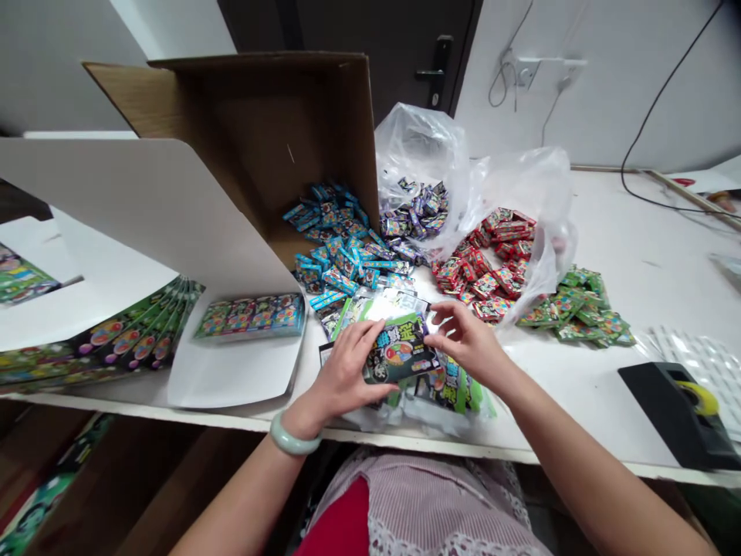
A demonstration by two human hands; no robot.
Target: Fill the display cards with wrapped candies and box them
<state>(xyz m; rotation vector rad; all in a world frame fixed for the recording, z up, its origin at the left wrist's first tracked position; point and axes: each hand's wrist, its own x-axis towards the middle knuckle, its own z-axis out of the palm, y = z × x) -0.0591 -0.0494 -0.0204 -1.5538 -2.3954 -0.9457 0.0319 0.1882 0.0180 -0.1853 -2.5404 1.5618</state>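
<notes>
A flat black-and-green printed packet (402,351) is held over the front of the table. My left hand (341,374) grips its left side, thumb along the lower edge and fingers over the top. At the packet's right edge, my right hand (468,344) pinches with thumb and fingertips. Beneath both hands lie more green-and-black packets (455,386) in clear plastic. Just beyond are small blue-wrapped pieces (344,262), spilling from a cardboard box, and purple-wrapped ones (420,208).
An open cardboard box (243,139) lies on its side behind. Red packs (498,262) sit in a clear plastic bag (556,185), with green packs (596,309) beside it. At left is a white carton (237,378) holding a wrapped row of packs (252,315); at right, a tape dispenser (665,417).
</notes>
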